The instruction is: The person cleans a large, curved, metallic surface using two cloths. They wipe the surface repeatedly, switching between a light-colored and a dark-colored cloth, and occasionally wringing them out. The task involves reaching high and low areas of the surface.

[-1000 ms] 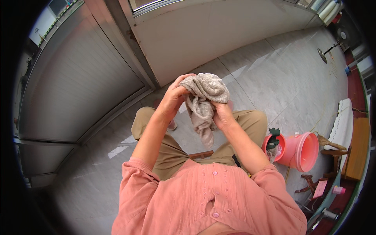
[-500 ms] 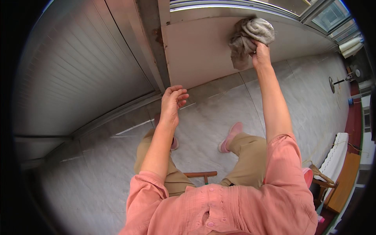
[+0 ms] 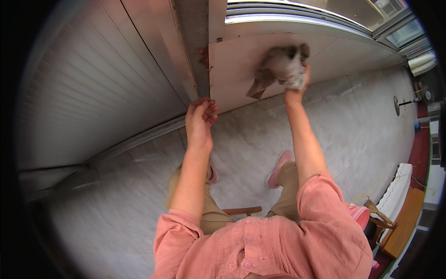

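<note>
My right hand [image 3: 299,87] grips a crumpled grey-brown cloth rag [image 3: 284,66], smeared by motion, over the low white wall panel [image 3: 232,76]. The rag's loose end trails to the left near the panel's lower edge. Whether all of it touches the panel I cannot tell. My left hand [image 3: 200,120] holds nothing; its fingers are loosely bent and apart. It is by the panel's lower left corner, near the foot of the metal door post [image 3: 197,56].
A ribbed metal door [image 3: 107,79] rises on the left, and a window track [image 3: 288,16] runs above the panel. Between my legs lies a wooden bar [image 3: 241,210] on the grey floor [image 3: 241,153]. To the right are a pink bucket [image 3: 360,215] and a wooden bench [image 3: 403,223].
My right hand has moved the rag left and down across the panel. My left hand has shifted slightly left, closer to the door post. The view has shifted a little.
</note>
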The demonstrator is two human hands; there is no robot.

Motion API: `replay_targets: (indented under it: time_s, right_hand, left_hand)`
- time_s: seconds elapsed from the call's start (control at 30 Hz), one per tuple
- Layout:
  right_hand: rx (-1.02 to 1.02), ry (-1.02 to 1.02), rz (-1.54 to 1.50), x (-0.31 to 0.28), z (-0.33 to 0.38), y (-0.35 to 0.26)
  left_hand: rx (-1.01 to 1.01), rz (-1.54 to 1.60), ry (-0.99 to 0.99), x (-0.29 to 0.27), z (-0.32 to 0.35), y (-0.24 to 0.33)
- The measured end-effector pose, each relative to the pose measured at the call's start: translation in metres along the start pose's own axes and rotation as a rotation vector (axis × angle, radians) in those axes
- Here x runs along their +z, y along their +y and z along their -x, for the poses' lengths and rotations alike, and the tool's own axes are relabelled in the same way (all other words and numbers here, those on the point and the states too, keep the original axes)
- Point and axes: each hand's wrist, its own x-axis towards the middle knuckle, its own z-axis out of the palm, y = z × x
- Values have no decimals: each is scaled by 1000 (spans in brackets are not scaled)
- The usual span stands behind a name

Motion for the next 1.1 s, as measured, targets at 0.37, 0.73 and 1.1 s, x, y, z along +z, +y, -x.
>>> replay_targets:
  time_s: [0.37,0.73,1.1]
  right_hand:
    - [-638,-414,883,141,124,-3]
    - [14,-305,301,141,114,-38]
    - [-5,-966,805,111,215,-52]
  left_hand:
    - [19,24,13,4,3,1]
    - [87,67,-157,5,3,17]
    - [-52,230,-205,-37,56,29]
